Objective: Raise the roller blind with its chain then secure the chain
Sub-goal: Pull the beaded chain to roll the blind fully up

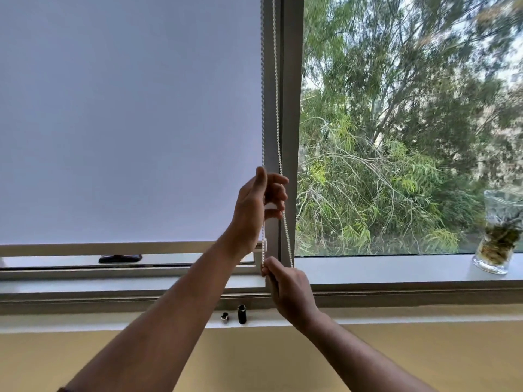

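A pale roller blind (pixel 127 117) covers the left window pane, and its bottom bar (pixel 99 248) hangs just above the sill. A white bead chain (pixel 276 108) runs down in two strands along the grey window frame (pixel 291 108). My left hand (pixel 259 206) is raised with its fingers curled around the left strand, near the blind's lower right corner. Lower down, my right hand (pixel 285 288) pinches the bottom of the chain loop at sill height. A white connector piece (pixel 265 244) sits on the left strand between my hands.
A glass jar (pixel 499 230) with plant matter stands on the sill at the far right. A small black cylinder (pixel 242 314) and a metal clip (pixel 225 316) lie on the ledge below my hands. A dark window handle (pixel 120 258) sits under the blind. Trees fill the right pane.
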The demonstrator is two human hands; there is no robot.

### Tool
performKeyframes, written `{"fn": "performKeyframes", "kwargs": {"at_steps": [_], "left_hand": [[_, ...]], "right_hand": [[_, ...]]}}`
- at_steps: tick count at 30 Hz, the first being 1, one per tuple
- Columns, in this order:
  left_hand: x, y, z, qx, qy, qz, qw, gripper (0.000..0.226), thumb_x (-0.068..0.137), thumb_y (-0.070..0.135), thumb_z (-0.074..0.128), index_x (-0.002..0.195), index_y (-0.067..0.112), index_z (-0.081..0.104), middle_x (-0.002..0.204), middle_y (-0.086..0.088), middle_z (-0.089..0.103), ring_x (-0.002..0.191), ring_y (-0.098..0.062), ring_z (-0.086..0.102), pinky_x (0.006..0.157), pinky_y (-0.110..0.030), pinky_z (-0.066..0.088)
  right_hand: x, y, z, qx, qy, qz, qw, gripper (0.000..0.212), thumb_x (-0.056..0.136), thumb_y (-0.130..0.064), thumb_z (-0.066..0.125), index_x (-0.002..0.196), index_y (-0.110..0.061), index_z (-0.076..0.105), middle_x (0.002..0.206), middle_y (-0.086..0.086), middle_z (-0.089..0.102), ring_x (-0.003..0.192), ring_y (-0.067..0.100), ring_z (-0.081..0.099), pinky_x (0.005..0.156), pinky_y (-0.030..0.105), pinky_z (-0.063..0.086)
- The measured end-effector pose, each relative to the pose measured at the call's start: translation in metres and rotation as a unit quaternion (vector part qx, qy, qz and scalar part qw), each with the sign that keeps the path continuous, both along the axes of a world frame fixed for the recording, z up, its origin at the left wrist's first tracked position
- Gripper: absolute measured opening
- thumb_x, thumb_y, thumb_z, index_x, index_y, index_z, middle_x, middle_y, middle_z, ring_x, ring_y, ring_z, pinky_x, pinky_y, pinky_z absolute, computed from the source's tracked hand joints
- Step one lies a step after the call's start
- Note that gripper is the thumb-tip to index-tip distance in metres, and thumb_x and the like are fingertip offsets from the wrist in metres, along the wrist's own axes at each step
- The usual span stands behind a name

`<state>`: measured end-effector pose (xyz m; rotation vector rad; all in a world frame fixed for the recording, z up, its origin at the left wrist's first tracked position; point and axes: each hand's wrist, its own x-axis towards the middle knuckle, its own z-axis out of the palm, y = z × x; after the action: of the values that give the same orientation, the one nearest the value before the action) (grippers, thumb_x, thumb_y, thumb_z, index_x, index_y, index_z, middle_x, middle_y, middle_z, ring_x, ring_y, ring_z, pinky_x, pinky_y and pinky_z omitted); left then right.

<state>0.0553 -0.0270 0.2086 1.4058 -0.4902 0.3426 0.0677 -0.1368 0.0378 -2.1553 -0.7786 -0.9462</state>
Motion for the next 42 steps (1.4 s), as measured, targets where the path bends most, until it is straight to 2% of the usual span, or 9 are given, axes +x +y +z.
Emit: {"fn": "performKeyframes", "kwargs": {"at_steps": [3, 7, 10, 14, 19, 22, 28, 34, 42], "left_hand": [[-0.002, -0.012, 0.009, 0.002, -0.017, 0.052, 0.999, 0.062, 0.106, 0.049, 0.029, 0.050, 0.026, 0.046, 0.047, 0.008, 0.037, 0.041, -0.010, 0.028, 0.043, -0.022, 0.024], [-0.004, -0.019, -0.004, -0.009, -0.046, 0.077, 0.996, 0.062, 0.107, 0.040, 0.029, 0.047, 0.025, 0.035, 0.042, 0.000, 0.029, 0.035, -0.012, 0.022, 0.042, -0.023, 0.018], [-0.002, -0.020, -0.017, 0.003, -0.034, 0.087, 0.996, 0.063, 0.107, 0.040, 0.030, 0.046, 0.024, 0.036, 0.044, -0.002, 0.030, 0.033, -0.013, 0.023, 0.043, -0.025, 0.019], [0.004, -0.024, -0.037, 0.016, -0.021, 0.094, 0.995, 0.060, 0.101, 0.048, 0.035, 0.048, 0.021, 0.038, 0.042, -0.002, 0.030, 0.035, -0.012, 0.024, 0.044, -0.023, 0.020], [0.014, -0.026, -0.062, 0.066, 0.007, 0.126, 0.990, 0.055, 0.099, 0.053, 0.034, 0.054, 0.022, 0.043, 0.048, -0.011, 0.032, 0.044, -0.020, 0.028, 0.044, -0.040, 0.021], [0.012, -0.039, -0.085, 0.065, 0.039, 0.098, 0.992, 0.054, 0.100, 0.051, 0.035, 0.053, 0.025, 0.038, 0.045, -0.003, 0.029, 0.041, -0.013, 0.024, 0.045, -0.031, 0.019], [0.009, -0.034, -0.094, 0.098, 0.062, 0.072, 0.991, 0.053, 0.096, 0.057, 0.036, 0.057, 0.020, 0.040, 0.047, 0.006, 0.035, 0.042, -0.011, 0.029, 0.047, -0.030, 0.021], [0.016, -0.003, -0.038, 0.097, 0.037, 0.032, 0.994, 0.053, 0.107, 0.036, 0.024, 0.099, 0.007, 0.067, 0.088, -0.015, 0.068, 0.081, -0.025, 0.065, 0.079, -0.033, 0.056], [0.013, 0.012, 0.107, -0.028, -0.054, 0.070, 0.996, 0.034, 0.107, 0.016, 0.033, 0.094, 0.010, 0.064, 0.088, -0.013, 0.068, 0.084, -0.024, 0.066, 0.071, -0.032, 0.056]], "right_hand": [[0.007, -0.010, -0.001, -0.044, -0.012, -0.002, 0.999, 0.016, 0.096, -0.013, 0.060, 0.094, -0.026, 0.052, 0.070, -0.002, 0.072, 0.057, 0.030, 0.067, 0.046, 0.035, 0.049], [0.023, -0.025, 0.000, -0.114, 0.019, -0.017, 0.993, 0.017, 0.097, -0.021, 0.063, 0.093, -0.028, 0.048, 0.068, -0.001, 0.071, 0.055, 0.029, 0.063, 0.047, 0.028, 0.032], [0.031, -0.032, 0.014, -0.122, 0.131, -0.020, 0.984, 0.008, 0.099, -0.035, 0.050, 0.102, -0.031, 0.057, 0.080, 0.005, 0.072, 0.073, 0.030, 0.065, 0.058, 0.035, 0.045], [0.031, -0.037, 0.068, 0.064, 0.240, 0.080, 0.965, 0.022, 0.108, -0.013, 0.046, 0.105, -0.019, 0.067, 0.084, -0.003, 0.070, 0.077, 0.001, 0.064, 0.073, 0.032, 0.048], [0.019, -0.016, 0.178, 0.293, 0.274, 0.235, 0.885, 0.036, 0.112, -0.022, 0.034, 0.116, -0.001, 0.064, 0.096, 0.014, 0.071, 0.080, 0.020, 0.069, 0.074, 0.037, 0.059], [0.015, -0.007, 0.243, 0.377, 0.262, 0.315, 0.831, 0.041, 0.112, -0.029, 0.032, 0.119, -0.004, 0.064, 0.082, 0.009, 0.068, 0.067, 0.018, 0.064, 0.060, 0.032, 0.058], [0.018, 0.011, 0.288, 0.364, 0.134, 0.289, 0.875, 0.035, 0.111, -0.012, 0.037, 0.082, -0.021, 0.055, 0.057, 0.003, 0.031, 0.034, 0.003, 0.026, 0.033, 0.015, 0.020], [0.015, 0.010, 0.280, 0.288, 0.046, 0.254, 0.922, 0.036, 0.109, -0.003, 0.040, 0.079, -0.019, 0.052, 0.064, -0.008, 0.040, 0.053, 0.001, 0.033, 0.047, 0.016, 0.027], [0.013, 0.019, 0.233, 0.230, 0.029, 0.200, 0.952, 0.021, 0.106, 0.002, 0.045, 0.092, 0.001, 0.061, 0.078, 0.009, 0.061, 0.066, 0.021, 0.053, 0.062, 0.037, 0.046]]}}
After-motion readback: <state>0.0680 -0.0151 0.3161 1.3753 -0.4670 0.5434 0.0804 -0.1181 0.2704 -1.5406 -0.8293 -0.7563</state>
